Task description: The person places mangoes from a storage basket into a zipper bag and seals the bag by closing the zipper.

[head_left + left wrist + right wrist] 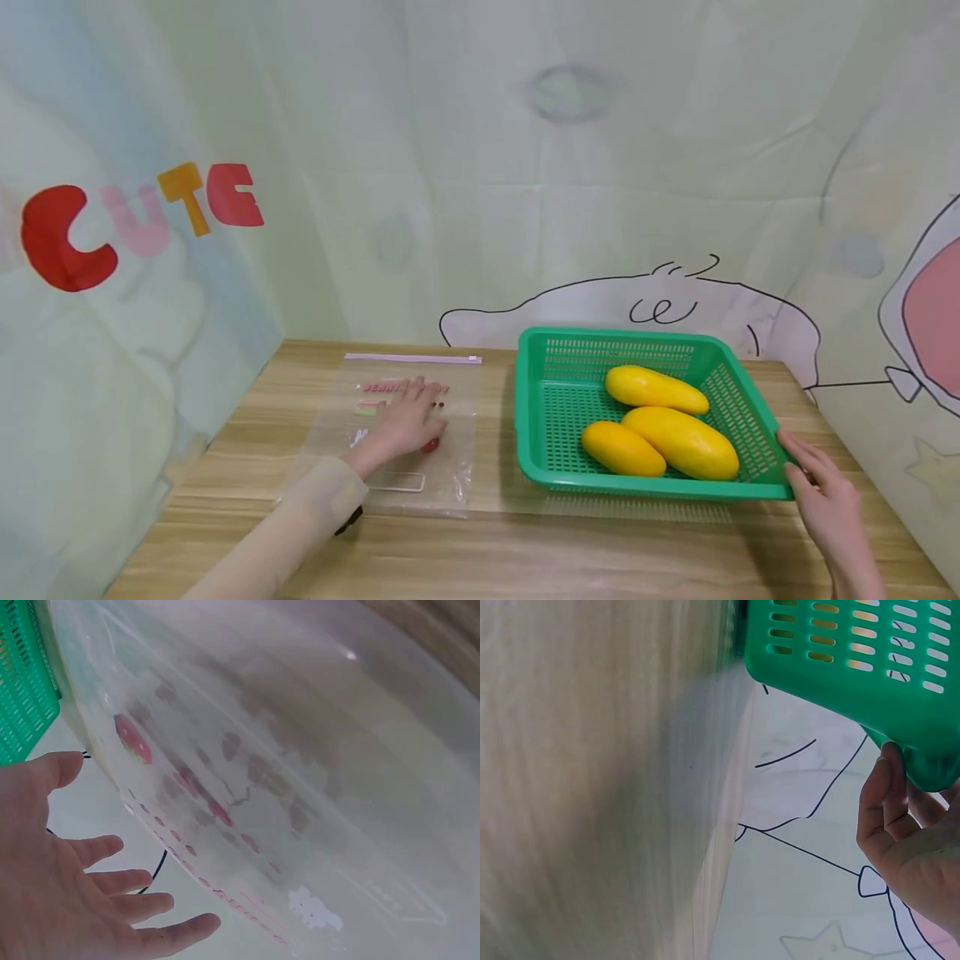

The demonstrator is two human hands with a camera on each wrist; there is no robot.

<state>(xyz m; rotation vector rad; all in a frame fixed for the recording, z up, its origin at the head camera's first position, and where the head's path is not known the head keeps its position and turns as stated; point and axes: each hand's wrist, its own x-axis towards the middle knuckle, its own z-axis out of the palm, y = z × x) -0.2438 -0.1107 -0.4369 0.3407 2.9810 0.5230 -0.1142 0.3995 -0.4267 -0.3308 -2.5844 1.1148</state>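
Observation:
A clear zip bag with a pink slider strip and printed red strawberries and letters lies flat on the left of the table. Over its middle, my left hand has its fingers stretched out and holds nothing; whether it presses on the plastic, I cannot tell. The same bag fills most of the left wrist view, beside the spread fingers. To the right stands a green plastic basket with several yellow mangoes in it. My right hand grips the basket's right front corner, fingers and thumb about its rim.
The wooden table runs back to a printed curtain, which also hangs along both sides. A small black object shows beneath the left sleeve. Between bag and basket lies a narrow strip of bare wood.

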